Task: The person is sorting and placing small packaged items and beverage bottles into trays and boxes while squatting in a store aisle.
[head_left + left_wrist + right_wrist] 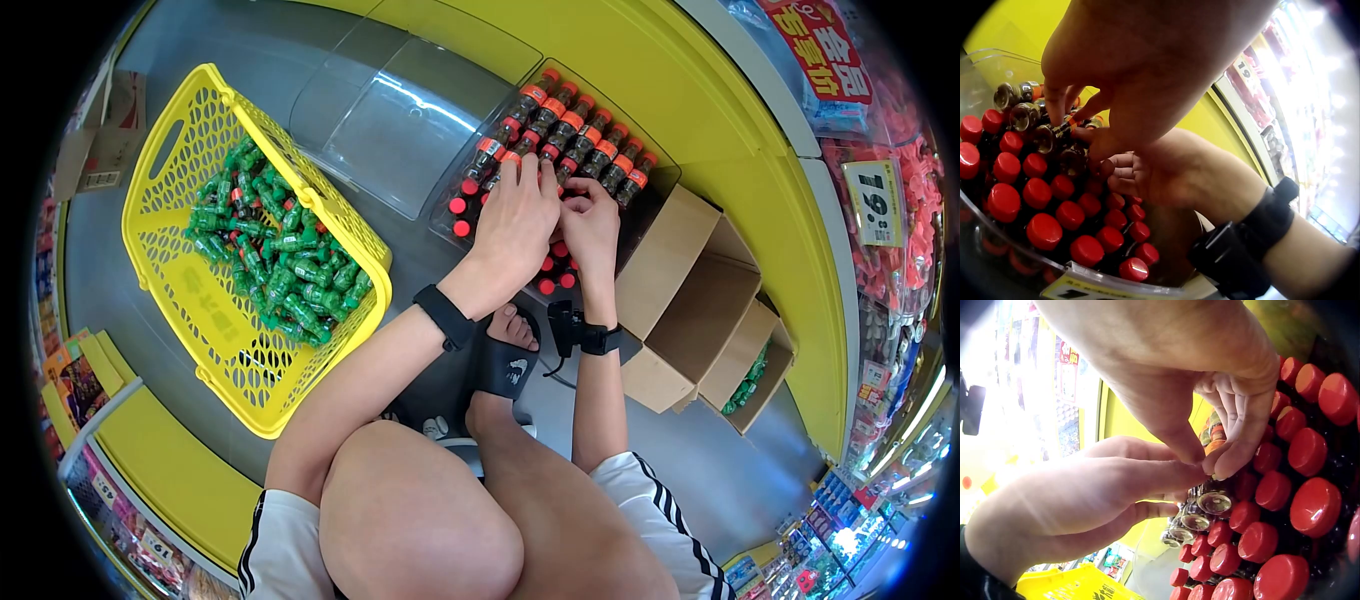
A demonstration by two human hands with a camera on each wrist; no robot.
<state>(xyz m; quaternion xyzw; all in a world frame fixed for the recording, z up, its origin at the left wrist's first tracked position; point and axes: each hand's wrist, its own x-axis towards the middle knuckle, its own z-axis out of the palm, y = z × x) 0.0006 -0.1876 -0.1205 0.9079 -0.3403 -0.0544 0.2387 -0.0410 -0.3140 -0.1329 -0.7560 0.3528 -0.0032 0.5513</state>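
Observation:
In the head view, my left hand (515, 220) and right hand (592, 230) meet over a clear plastic bin (437, 215) packed with small cola-coloured bottles. My left fingers and thumb grip a small bottle (1047, 139) with an orange label, lying on its side at the end of a row. My right thumb and forefinger come together beside the left fingertips; I cannot tell whether they hold anything. Lying bottles (607, 150) with orange bands fill the top layer. Below them, upright bottles show their red caps (1044, 231); the right wrist view shows more red caps (1315, 507).
A yellow basket (165, 290) of small green bottles (265, 235) stands on the left. The bin's clear lid (400, 110) spreads to its left. Open cardboard boxes (660, 270) stand at right, one holding green bottles (748, 385). A yellow shelf base (770, 200) runs behind.

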